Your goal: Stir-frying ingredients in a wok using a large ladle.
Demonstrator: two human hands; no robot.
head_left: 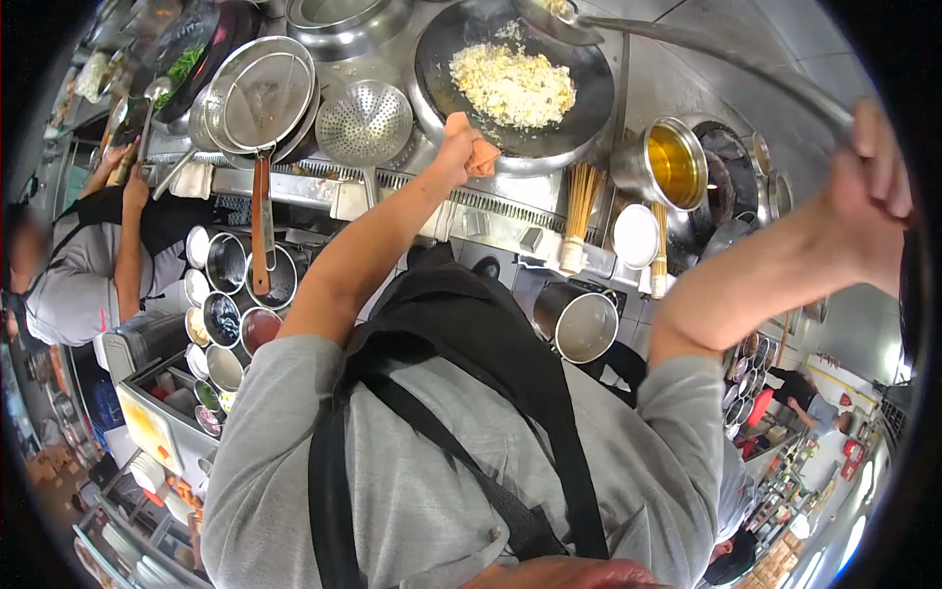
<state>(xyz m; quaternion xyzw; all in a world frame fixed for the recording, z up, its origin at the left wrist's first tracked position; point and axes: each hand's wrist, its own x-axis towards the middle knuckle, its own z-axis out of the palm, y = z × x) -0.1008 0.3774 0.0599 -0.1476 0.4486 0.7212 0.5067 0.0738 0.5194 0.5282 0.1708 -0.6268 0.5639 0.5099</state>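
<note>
Wok (595, 93), dark and plain-sided

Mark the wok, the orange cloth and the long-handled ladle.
Wok (593, 82): head view, bare dark inner wall.
Orange cloth (482, 158): head view, middle of its visible folds.
Long-handled ladle (728, 53): head view, middle of the metal handle.

tiled floor (633, 306) | grey seamed wall (829, 67) | bright strip lights (856, 535)

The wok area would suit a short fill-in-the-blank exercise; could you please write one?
1. The left hand holds an orange ____ by the wok.
2. The right hand grips the ladle by its ____.
3. The strainer lies on the wok's ____ side.

Missing words: cloth; handle; left.
</note>
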